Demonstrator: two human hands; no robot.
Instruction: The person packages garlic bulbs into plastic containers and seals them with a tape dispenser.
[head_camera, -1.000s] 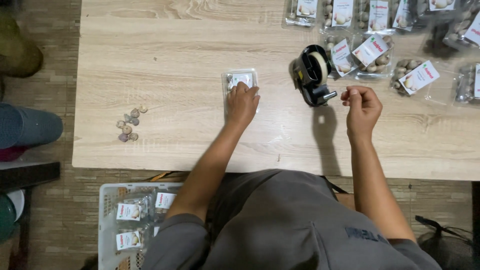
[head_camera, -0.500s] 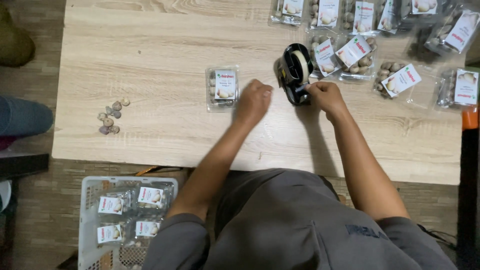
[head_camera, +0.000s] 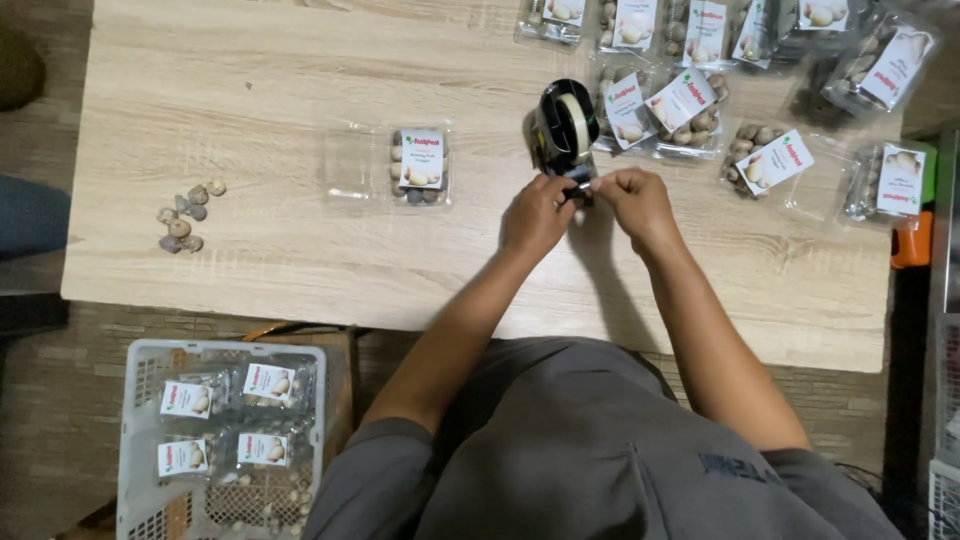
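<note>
Fingertips of both hands – left hand (head_camera: 535, 213), right hand (head_camera: 632, 200) – hide the tape end.

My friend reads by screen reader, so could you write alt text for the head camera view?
Seen from above, a person's left hand and right hand meet at the front of a black tape dispenser on a light wooden table. A clear labelled plastic pack of small round produce lies to the left, and a white plastic basket of packs stands on the floor.

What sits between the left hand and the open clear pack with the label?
Only bare tabletop separates the left hand from the open clear pack, seen in the head view.
</note>
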